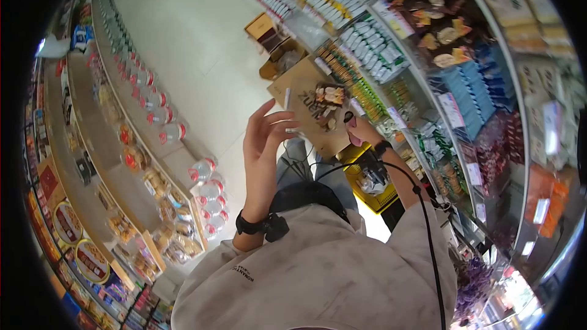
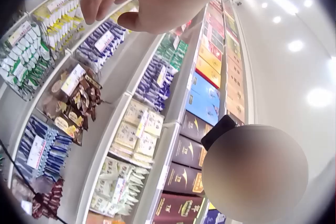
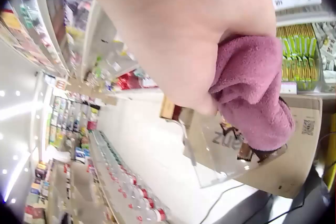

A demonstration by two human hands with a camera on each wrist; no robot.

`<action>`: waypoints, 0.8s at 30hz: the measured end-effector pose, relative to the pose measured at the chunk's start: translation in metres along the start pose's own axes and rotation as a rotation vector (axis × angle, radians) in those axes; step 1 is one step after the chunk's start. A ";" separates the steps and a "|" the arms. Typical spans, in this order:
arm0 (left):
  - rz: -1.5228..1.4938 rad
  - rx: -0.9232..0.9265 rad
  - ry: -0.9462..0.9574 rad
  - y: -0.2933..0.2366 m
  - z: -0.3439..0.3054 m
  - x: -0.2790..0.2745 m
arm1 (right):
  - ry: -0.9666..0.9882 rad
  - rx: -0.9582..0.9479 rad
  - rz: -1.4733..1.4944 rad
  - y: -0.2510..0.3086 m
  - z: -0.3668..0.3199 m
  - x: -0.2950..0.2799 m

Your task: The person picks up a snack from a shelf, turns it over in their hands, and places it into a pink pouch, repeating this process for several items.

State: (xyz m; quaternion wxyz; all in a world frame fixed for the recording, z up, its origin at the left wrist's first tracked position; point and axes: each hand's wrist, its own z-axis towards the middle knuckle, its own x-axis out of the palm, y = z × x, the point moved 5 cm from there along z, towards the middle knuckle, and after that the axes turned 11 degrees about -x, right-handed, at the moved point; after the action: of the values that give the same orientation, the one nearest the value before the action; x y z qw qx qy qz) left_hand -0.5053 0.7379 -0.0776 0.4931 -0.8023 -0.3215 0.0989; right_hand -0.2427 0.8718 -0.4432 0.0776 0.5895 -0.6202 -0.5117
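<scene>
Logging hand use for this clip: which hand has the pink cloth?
The right hand, its fingers gripping the pink cloth; the left hand holds no cloth.

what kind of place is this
Most likely a snack shop or a supermarket's snack aisle: shelves hold individually wrapped snack packets sorted by kind, price tags run along them, and boxed goods stand in a row.

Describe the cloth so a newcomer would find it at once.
In the right wrist view, find the cardboard box. The right hand holds the cloth over it. Crumpled, fuzzy and pink, the cloth stands out from the flat brown box.
</scene>
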 end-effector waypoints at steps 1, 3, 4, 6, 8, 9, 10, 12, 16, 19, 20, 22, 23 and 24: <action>0.012 0.030 0.061 -0.008 -0.003 0.014 | 0.029 0.037 0.126 0.008 -0.016 -0.012; 0.015 0.059 0.150 -0.022 -0.013 0.046 | 0.045 0.112 0.379 0.030 -0.060 -0.046; 0.023 0.074 0.214 -0.025 -0.017 0.063 | -0.091 0.023 0.488 0.080 -0.097 -0.083; 0.092 0.094 0.356 -0.034 -0.027 0.099 | -0.168 -0.010 0.543 0.127 -0.165 -0.135; 0.146 0.139 0.480 -0.032 -0.032 0.127 | -0.417 -0.169 0.684 0.177 -0.242 -0.181; 0.167 0.166 0.526 -0.029 -0.032 0.141 | -0.486 -0.184 0.658 0.180 -0.275 -0.194; 0.202 0.172 0.560 -0.023 -0.028 0.153 | -0.601 -0.223 0.644 0.186 -0.310 -0.211; 0.274 0.183 0.586 -0.010 -0.020 0.173 | -0.792 -0.302 0.615 0.190 -0.380 -0.238; 0.328 0.203 0.638 0.005 -0.017 0.196 | -1.383 -0.315 0.280 0.124 -0.490 -0.275; 0.393 0.218 0.644 0.013 -0.017 0.206 | -1.541 0.116 0.324 0.008 -0.544 -0.290; 0.401 0.222 0.648 0.016 -0.016 0.209 | -1.755 -0.062 0.186 -0.038 -0.550 -0.299; 0.427 0.217 0.629 0.020 -0.024 0.217 | -1.710 0.181 -0.019 -0.130 -0.560 -0.325; 0.440 0.224 0.615 0.021 -0.028 0.220 | -1.687 0.183 0.076 -0.146 -0.559 -0.340; 0.454 0.231 0.600 0.022 -0.031 0.222 | -1.662 0.184 0.170 -0.154 -0.551 -0.355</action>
State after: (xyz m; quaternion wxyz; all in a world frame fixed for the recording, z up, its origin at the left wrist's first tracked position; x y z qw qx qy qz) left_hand -0.3094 0.8455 -0.0460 0.6178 -0.7855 0.0359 0.0018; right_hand 0.3472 0.8933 -0.1192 -0.4147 -0.0242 -0.5570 -0.7192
